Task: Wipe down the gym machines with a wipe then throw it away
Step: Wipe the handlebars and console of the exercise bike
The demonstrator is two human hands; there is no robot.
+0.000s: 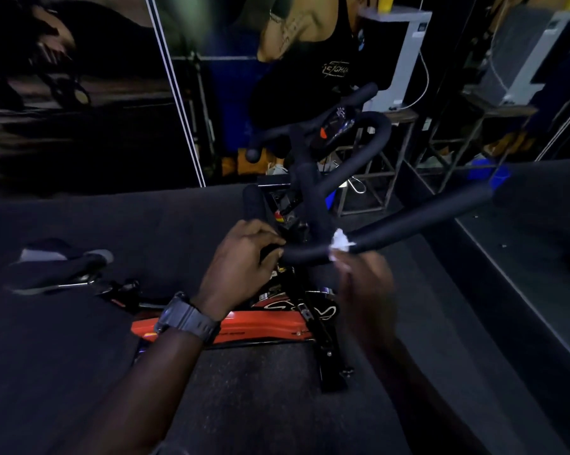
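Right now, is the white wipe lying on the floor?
No, the right hand holds the white wipe against the black foam handlebar of the exercise bike.

Dim, motion-blurred, edges warped.

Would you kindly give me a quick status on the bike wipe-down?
Left hand gripping handlebar. Right hand, blurred, holding white wipe against bar. Nothing in the way.
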